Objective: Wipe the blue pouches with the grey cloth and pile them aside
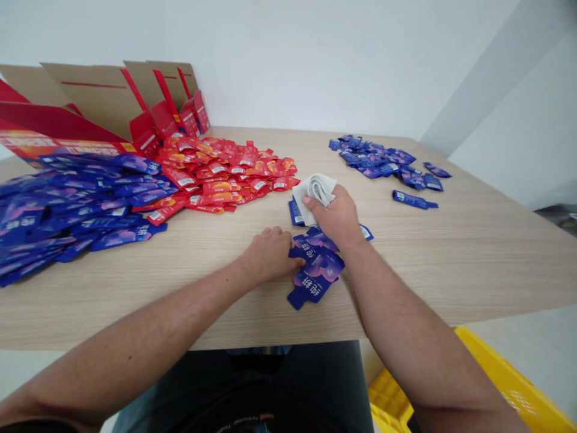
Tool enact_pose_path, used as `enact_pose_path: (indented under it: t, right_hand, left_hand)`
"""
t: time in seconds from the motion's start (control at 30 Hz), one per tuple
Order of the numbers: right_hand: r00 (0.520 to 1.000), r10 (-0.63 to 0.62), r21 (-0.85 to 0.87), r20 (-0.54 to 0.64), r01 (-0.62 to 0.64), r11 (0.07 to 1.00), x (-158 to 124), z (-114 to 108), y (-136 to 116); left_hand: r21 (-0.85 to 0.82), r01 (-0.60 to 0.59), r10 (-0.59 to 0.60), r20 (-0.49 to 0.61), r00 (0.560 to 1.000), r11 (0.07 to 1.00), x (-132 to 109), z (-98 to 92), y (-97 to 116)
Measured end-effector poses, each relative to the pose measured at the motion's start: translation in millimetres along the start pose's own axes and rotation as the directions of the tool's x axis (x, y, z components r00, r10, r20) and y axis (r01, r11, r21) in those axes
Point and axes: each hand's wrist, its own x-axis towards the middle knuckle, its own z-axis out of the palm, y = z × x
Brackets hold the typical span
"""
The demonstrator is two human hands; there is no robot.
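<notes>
Several dark blue and purple sachets [318,273] lie overlapped on the table in front of me. My left hand [273,254] rests at their left side, its thumb and fingers closing on the edge of one sachet. In my right hand [337,216] is a folded pale grey cloth [318,191], pressed over the far sachets of this group. The cloth and hand partly hide those sachets; a corner of one shows left of the cloth and another pokes out right of the wrist.
At left are a big heap of blue sachets [81,204], a heap of red sachets [225,171] and open red cartons [99,99]. A smaller blue pile [374,157] and a single sachet [412,199] lie at right. A yellow crate [505,385] stands below the table [473,252].
</notes>
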Motion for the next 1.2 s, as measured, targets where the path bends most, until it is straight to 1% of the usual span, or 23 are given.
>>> enact_pose_path:
  t: [0.1, 0.23, 0.33, 0.4, 0.6, 0.67, 0.8, 0.9, 1.03, 1.2]
  right_hand:
    - [1.000, -0.007, 0.006, -0.002, 0.007, 1.000, -0.8, 1.6, 0.7]
    - [1.000, 0.001, -0.008, 0.006, -0.001, 1.000, -1.2, 3.0, 0.1]
    - [1.000, 0.001, -0.014, 0.011, -0.001, 1.000, -1.4, 2.6, -0.7]
    - [1.000, 0.004, -0.017, 0.018, -0.004, 1.000, -1.6, 2.2, -0.9]
    - [0.999, 0.016, -0.035, 0.033, -0.014, 0.999, -1.6, 2.4, -1.2]
    - [0.999, 0.018, -0.039, 0.028, -0.016, 0.999, -1.3, 2.3, -1.6]
    - [0.999, 0.015, -0.045, 0.029, -0.014, 0.999, -1.0, 1.7, -1.1]
    - [1.000, 0.008, -0.036, 0.030, -0.006, 0.999, -0.9, 1.2, 0.4]
    - [1.000, -0.016, -0.015, 0.027, 0.017, 1.000, 0.3, -0.4, 1.3]
    - [1.000, -0.017, 0.017, 0.025, 0.017, 1.000, 2.0, -2.4, 1.0]
  left_hand:
    - [-0.071, 0.044, -0.042, 0.035, 0.999, 0.996, 4.2, -2.1, -2.4]
    - [-0.171, 0.125, -0.117, 0.055, 0.992, 0.977, 9.1, -6.0, -6.8]
    - [-0.229, 0.152, -0.140, 0.066, 0.988, 0.961, 12.2, -8.6, -8.6]
    - [-0.255, 0.152, -0.142, 0.059, 0.988, 0.955, 14.1, -9.1, -9.3]
    - [-0.332, 0.141, -0.156, -0.019, 0.988, 0.932, 19.2, -6.0, -14.2]
    - [-0.359, 0.132, -0.151, -0.025, 0.988, 0.924, 19.4, -6.4, -15.9]
    - [-0.356, 0.087, -0.096, -0.007, 0.995, 0.930, 17.6, -11.1, -17.1]
    - [-0.384, 0.090, -0.113, -0.037, 0.993, 0.919, 16.5, -14.5, -18.4]
    - [-0.495, 0.108, -0.186, -0.109, 0.977, 0.862, 15.5, -17.1, -24.7]
    - [-0.667, 0.083, -0.282, -0.197, 0.939, 0.741, 11.7, -22.6, -37.6]
